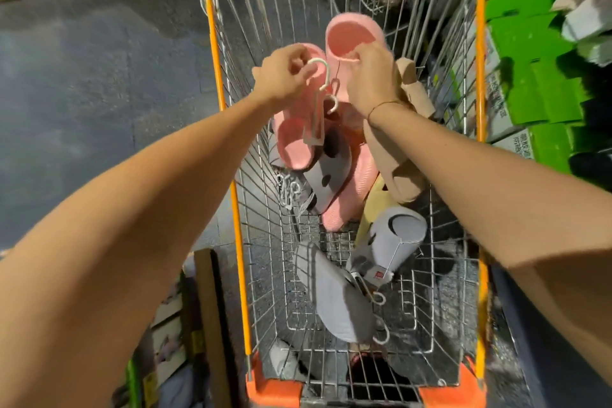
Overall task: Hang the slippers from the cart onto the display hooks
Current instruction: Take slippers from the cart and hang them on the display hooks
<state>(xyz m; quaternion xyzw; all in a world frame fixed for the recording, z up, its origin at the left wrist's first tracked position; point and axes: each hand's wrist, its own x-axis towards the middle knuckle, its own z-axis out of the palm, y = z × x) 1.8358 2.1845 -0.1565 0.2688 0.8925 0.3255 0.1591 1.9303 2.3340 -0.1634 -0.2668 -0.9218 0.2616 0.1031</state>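
Observation:
I look down into a wire shopping cart (231, 175) with orange rails. My left hand (281, 76) pinches a white plastic hanger hook (87, 68) attached to a pink slipper (294, 136) held above the cart. My right hand (371, 79) grips the edge of a second pink slipper (351, 33), raised beside the first. Below them lie a grey spotted slipper (328, 175), another pink slipper (351, 189), tan slippers (397, 169) and grey slippers (337, 301) with white hooks.
Grey floor lies to the left of the cart. Green cardboard boxes (536, 76) are stacked on the right. A dark board and shelf goods (205, 308) stand close at the lower left. Loose white hooks (288, 189) lie on the cart's mesh.

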